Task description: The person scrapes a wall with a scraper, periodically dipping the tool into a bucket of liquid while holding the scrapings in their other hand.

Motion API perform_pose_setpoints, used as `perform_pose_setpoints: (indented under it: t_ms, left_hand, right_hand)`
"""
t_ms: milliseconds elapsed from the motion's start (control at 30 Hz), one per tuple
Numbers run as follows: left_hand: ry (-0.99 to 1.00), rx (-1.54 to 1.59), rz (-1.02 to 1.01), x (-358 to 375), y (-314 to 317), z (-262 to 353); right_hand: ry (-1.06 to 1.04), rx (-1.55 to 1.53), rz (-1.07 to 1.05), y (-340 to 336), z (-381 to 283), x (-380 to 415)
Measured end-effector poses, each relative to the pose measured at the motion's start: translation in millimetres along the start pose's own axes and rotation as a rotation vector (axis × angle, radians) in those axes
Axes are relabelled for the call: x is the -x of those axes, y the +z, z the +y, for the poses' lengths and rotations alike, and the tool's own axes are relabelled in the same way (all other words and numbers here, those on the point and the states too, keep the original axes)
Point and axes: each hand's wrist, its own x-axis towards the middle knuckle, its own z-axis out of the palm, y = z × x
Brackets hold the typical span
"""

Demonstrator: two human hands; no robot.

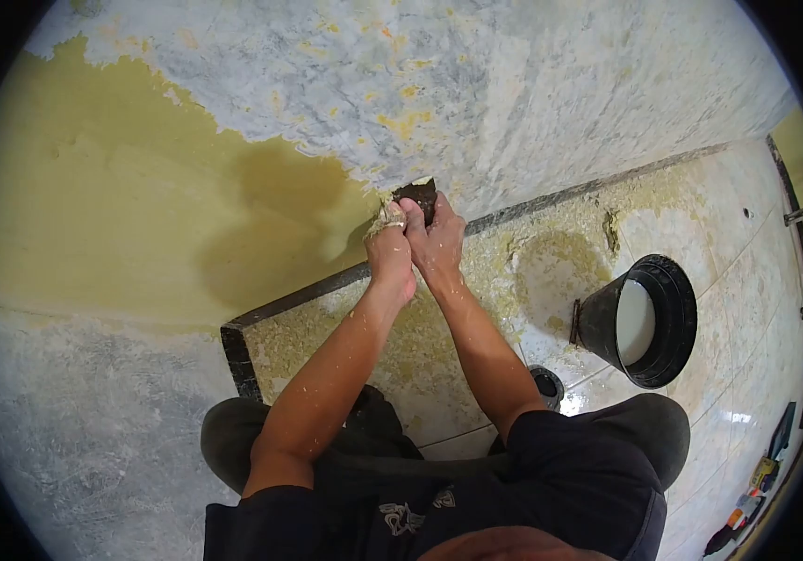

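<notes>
Both my hands are close together low on the wall (551,89), where yellow paint (149,178) meets the bare grey-white area. A dark, flat scraper (419,195) is between them, its edge against the wall at the paint's border. My right hand (441,245) is closed around its right side. My left hand (389,251) is closed on its left side, the fingers caked with pale paint scrapings (386,222). The scraper's handle is hidden by my hands. White specks dot both forearms.
A black bucket (598,323) of whitish liquid stands tilted-looking on the tiled floor (710,346) at right. Paint flakes (327,346) litter the floor along the dark baseboard (308,292). A small dark round container (545,383) is by my knee. Tools (764,474) lie far right.
</notes>
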Motion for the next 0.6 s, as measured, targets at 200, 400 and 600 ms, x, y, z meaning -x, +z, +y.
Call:
perform_pose_setpoints:
  t_ms: [200, 400, 600]
  left_hand:
    - [0.067, -0.256, 0.003, -7.9, -2.6, -22.3]
    - [-0.011, -0.203, -0.039, -3.7, -0.6, -18.1]
    - [0.052, -0.114, -0.074, 9.4, 14.0, 22.4]
  right_hand:
    - [-0.050, -0.142, 0.131, 13.2, 46.8, 4.1]
    - [-0.024, -0.124, 0.083, 9.3, 50.0, 1.6]
    - [-0.040, -0.139, 0.067, -2.5, -14.1, -10.4]
